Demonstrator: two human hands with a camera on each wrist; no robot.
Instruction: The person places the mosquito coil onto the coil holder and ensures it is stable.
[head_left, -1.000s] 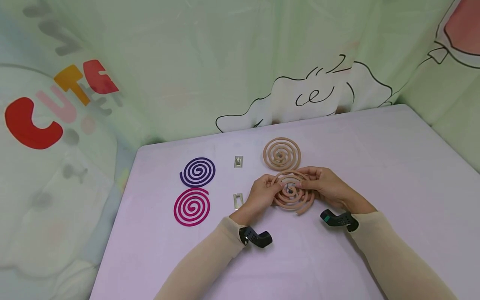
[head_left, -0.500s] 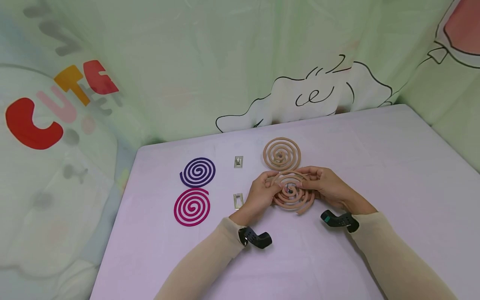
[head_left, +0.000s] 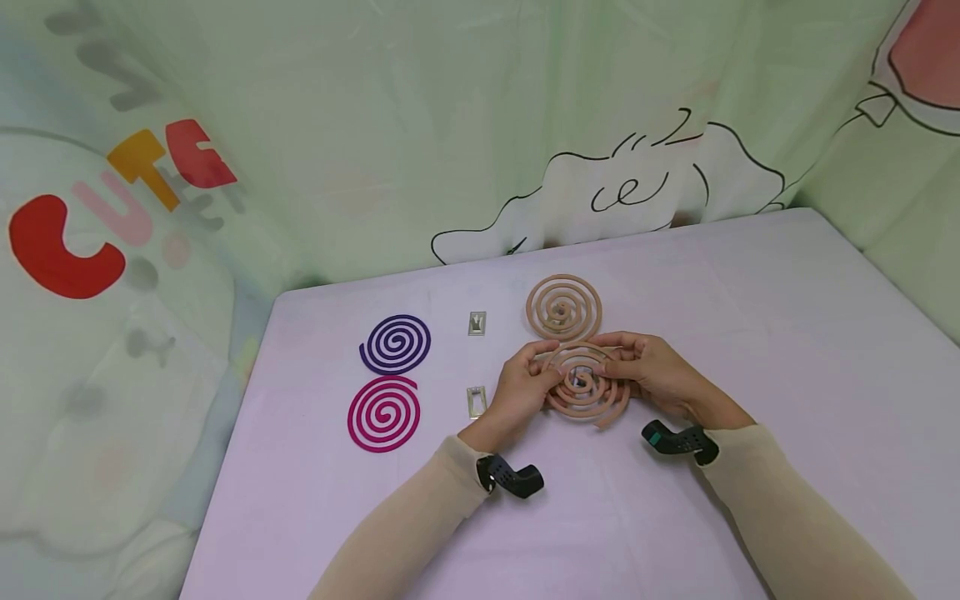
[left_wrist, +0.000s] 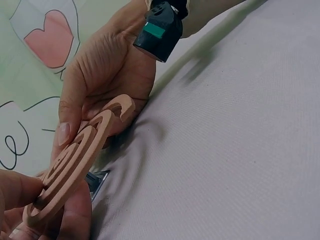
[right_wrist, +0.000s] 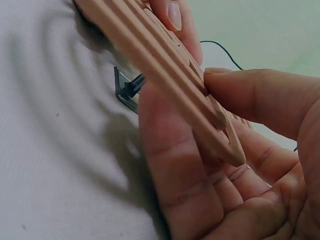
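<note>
A tan mosquito coil (head_left: 589, 414) is held between both hands, tilted and raised off the table in the wrist views. My left hand (head_left: 517, 387) pinches its left side, thumb (left_wrist: 22, 187) on top and fingers below. The right hand (head_left: 654, 372) grips the opposite side, its thumb (right_wrist: 255, 92) on the upper face and fingers underneath. Beneath the coil stands a small metal coil stand (right_wrist: 122, 90), its upright prong partly hidden by the coil and fingers. Just behind, a second tan coil (head_left: 563, 338) has another stand showing at its centre.
Left of the hands lie a dark purple coil (head_left: 395, 342) and a magenta coil (head_left: 384, 414), nearly touching. Two metal stands, a far one (head_left: 477, 323) and a near one (head_left: 477, 402), lie between them and the tan coils. A patterned curtain (head_left: 375, 150) closes the table's back.
The left fingers have shifted slightly at the coil's left edge, and the coil has tilted a touch. The right hand and the other things stay as they were.
</note>
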